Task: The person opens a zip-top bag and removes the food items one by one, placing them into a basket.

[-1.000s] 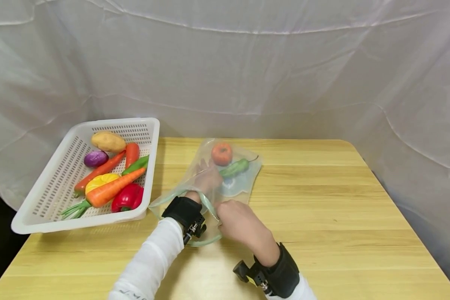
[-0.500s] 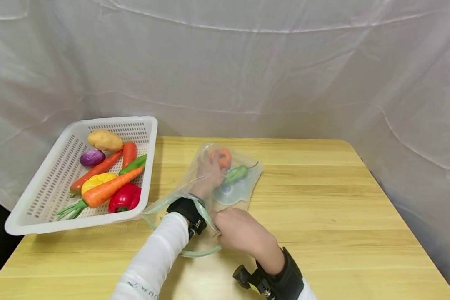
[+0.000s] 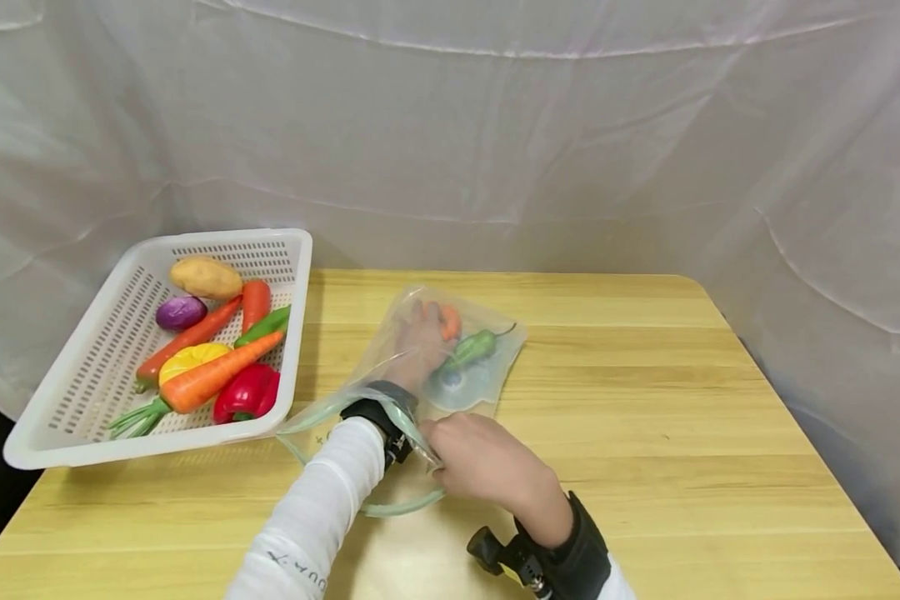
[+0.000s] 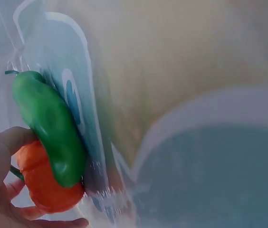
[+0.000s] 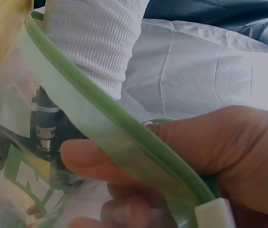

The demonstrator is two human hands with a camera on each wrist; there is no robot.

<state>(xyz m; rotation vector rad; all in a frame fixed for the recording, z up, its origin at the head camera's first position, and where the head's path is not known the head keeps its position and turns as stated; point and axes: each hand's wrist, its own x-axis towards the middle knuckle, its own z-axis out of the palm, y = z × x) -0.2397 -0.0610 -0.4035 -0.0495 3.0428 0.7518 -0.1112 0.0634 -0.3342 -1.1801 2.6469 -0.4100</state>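
Left hand [image 3: 418,340] is deep inside the clear bag [image 3: 487,379], fingers curled round the orange tomato [image 4: 46,183], with the green pepper [image 4: 48,126] lying against it. Right hand [image 3: 483,462] pinches the bag's green rim [image 5: 100,118] at the mouth, likely to keep it open for the arm. The bag lies flat on the counter [image 3: 645,433], just right of the white basket [image 3: 90,375] of vegetables. Sleeve lettering is too small to read.
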